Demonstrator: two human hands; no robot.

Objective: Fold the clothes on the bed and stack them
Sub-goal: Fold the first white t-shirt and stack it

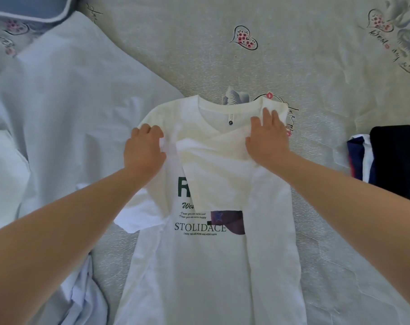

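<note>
A white T-shirt (213, 266) lies face up on the bed (328, 254), collar at the far end and hem running off the near edge of view. The print on its chest reads "STOLIDACE" in dark green, with a purple patch to the right of the word. The shirt's right side is folded inward over the front, and the right sleeve (213, 165) lies diagonally across the chest, covering part of the print.

The left hand (144, 150) is at the shirt's left shoulder, fingers curled around a bunch of the fabric there. The left sleeve (138, 216) sticks out to the left below that arm, unfolded.

The right hand (267, 139) lies flat on the folded right shoulder just below the collar, fingers straight and spread, pressing the cloth down and gripping nothing.

At the right edge, well apart from the shirt, sits a stack (387, 160) of folded clothes: a dark, near-black piece on top, with navy, white and red edges showing on its left side.

To the left lies a large spread of pale blue cloth (65, 109), reaching to the near-left corner, where it is rumpled. Whether this is one garment or several cannot be told.

The bed cover is light grey with printed hearts, pink flowers and script. A blue pillow (28, 5) with a white edge shows in the far-left corner.
</note>
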